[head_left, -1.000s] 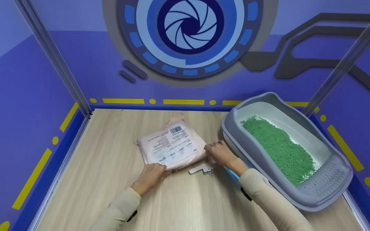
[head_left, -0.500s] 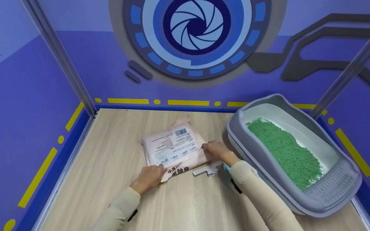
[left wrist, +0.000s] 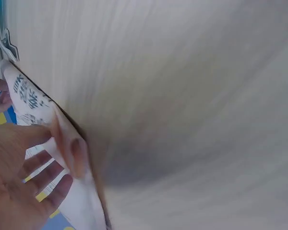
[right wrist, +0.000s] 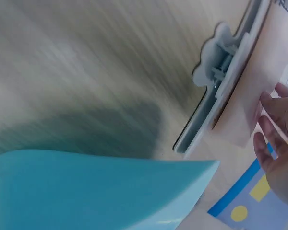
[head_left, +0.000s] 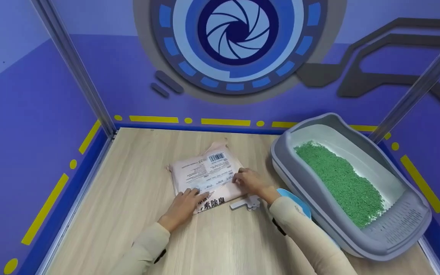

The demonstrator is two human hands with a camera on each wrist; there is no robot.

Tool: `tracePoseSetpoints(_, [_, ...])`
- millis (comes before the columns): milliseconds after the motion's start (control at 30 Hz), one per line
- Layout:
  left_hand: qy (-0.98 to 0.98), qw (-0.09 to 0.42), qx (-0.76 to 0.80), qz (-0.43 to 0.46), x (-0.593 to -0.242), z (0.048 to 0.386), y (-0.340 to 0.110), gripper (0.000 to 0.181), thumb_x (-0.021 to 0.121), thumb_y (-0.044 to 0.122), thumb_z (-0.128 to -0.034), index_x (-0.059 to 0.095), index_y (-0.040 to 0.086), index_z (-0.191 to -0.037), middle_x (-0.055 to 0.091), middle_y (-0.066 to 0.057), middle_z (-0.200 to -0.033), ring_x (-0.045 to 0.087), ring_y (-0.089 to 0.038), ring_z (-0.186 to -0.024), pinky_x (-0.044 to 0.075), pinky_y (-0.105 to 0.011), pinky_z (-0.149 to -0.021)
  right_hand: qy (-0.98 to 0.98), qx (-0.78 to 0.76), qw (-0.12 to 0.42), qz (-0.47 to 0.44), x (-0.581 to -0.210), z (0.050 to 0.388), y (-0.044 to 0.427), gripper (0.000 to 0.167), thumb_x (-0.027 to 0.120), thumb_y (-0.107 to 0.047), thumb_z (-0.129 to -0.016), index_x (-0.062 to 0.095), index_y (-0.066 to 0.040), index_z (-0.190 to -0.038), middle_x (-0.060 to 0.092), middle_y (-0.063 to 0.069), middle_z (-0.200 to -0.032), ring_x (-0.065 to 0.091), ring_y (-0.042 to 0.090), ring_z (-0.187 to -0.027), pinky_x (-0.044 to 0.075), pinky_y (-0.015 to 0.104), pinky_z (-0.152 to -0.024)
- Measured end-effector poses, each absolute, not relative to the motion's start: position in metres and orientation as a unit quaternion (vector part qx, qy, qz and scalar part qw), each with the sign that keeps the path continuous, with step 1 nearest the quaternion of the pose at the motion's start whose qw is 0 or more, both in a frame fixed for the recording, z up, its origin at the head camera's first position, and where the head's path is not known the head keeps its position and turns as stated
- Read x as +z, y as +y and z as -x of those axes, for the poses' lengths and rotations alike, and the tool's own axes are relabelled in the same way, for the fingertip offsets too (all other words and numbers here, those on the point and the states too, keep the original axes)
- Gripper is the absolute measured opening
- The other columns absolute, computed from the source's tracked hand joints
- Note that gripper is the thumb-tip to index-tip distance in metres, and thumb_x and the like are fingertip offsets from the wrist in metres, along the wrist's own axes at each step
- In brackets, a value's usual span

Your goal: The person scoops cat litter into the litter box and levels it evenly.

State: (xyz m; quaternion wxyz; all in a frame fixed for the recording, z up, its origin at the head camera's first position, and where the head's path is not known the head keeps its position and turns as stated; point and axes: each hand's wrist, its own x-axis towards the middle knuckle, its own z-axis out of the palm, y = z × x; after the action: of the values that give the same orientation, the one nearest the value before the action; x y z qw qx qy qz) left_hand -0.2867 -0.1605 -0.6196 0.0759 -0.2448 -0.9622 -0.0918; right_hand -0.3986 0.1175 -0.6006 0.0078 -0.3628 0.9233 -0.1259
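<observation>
A pale pink printed bag (head_left: 204,168) lies flat on the table, its near end folded up into a flap (head_left: 216,201) with dark lettering. At the flap's left side my left hand (head_left: 181,206) rests its fingers; in the left wrist view the thumb touches the flap while the other fingers are loosely spread. My right hand (head_left: 252,181) touches the bag's right edge at the fold, fingers slightly bent and parted in the right wrist view. A whitish sealing clip (right wrist: 221,67) lies just beside the bag's near edge, partly behind the right hand in the head view.
On the right stands a grey litter box (head_left: 300,172) with green litter (head_left: 338,187) inside. Between it and my right forearm lies a light-blue curved plastic object (right wrist: 86,191), partly hidden in the head view. Purple-blue walls bound the wooden table (head_left: 128,183).
The near end of the bag has been turned up, bringing its lettering into view. Both hands have shifted inward along the fold, and the fingers have moved farther over the bag.
</observation>
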Motion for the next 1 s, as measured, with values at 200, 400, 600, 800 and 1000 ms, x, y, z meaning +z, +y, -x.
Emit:
tracePoseSetpoints(200, [-0.965, 0.03, -0.082, 0.246, -0.613, 0.288, -0.156, 0.039, 0.049, 0.018, -0.1037, 0.064, 0.027, -0.138, 0.06, -0.019, -0.13, 0.06, -0.038, -0.111, 0.052, -0.054, -0.087, 0.89, -0.144, 0.017, 0.432, -0.6, 0.391, 0.115, 0.021, 0.076, -0.001, -0.085, 0.076, -0.012, -0.102, 0.067, 0.008, -0.1, 0.065, 0.025, -0.09, 0.055, 0.039, -0.08])
tracePoseSetpoints(400, [-0.968, 0.013, -0.065, 0.244, -0.611, 0.288, -0.154, 0.035, 0.049, 0.02, -0.105, 0.067, 0.027, -0.134, 0.059, -0.02, -0.129, 0.059, -0.04, -0.11, 0.052, -0.057, -0.085, 0.883, -0.101, 0.032, 0.458, -0.601, 0.383, 0.113, 0.026, 0.074, -0.008, -0.089, 0.079, -0.018, -0.113, 0.068, 0.007, -0.107, 0.064, 0.026, -0.095, 0.054, 0.038, -0.078])
tracePoseSetpoints(600, [-0.967, -0.003, -0.088, 0.237, -0.608, 0.286, -0.157, 0.03, 0.055, 0.018, -0.1025, 0.073, 0.024, -0.126, 0.06, -0.019, -0.131, 0.059, -0.039, -0.112, 0.052, -0.058, -0.085, 0.895, -0.077, 0.03, 0.438, -0.597, 0.382, 0.119, 0.021, 0.068, -0.015, -0.095, 0.079, -0.016, -0.112, 0.069, 0.009, -0.098, 0.062, 0.028, -0.088, 0.053, 0.038, -0.075])
tracePoseSetpoints(800, [-0.966, -0.014, -0.114, 0.232, -0.604, 0.279, -0.168, 0.021, 0.067, 0.016, -0.0955, 0.079, 0.019, -0.112, 0.06, -0.019, -0.133, 0.057, -0.037, -0.112, 0.052, -0.056, -0.081, 0.918, -0.04, 0.02, 0.394, -0.593, 0.381, 0.135, 0.014, 0.071, -0.014, -0.093, 0.082, -0.012, -0.101, 0.066, 0.009, -0.089, 0.06, 0.029, -0.083, 0.052, 0.041, -0.072])
tracePoseSetpoints(1000, [-0.967, 0.019, -0.069, 0.246, -0.606, 0.27, -0.168, 0.02, 0.071, 0.015, -0.0912, 0.08, 0.016, -0.109, 0.057, -0.021, -0.132, 0.052, -0.036, -0.118, 0.053, -0.053, -0.083, 0.934, 0.07, 0.037, 0.348, -0.59, 0.37, 0.135, 0.013, 0.066, -0.021, -0.096, 0.075, -0.011, -0.094, 0.064, 0.011, -0.1, 0.063, 0.034, -0.095, 0.052, 0.051, -0.077])
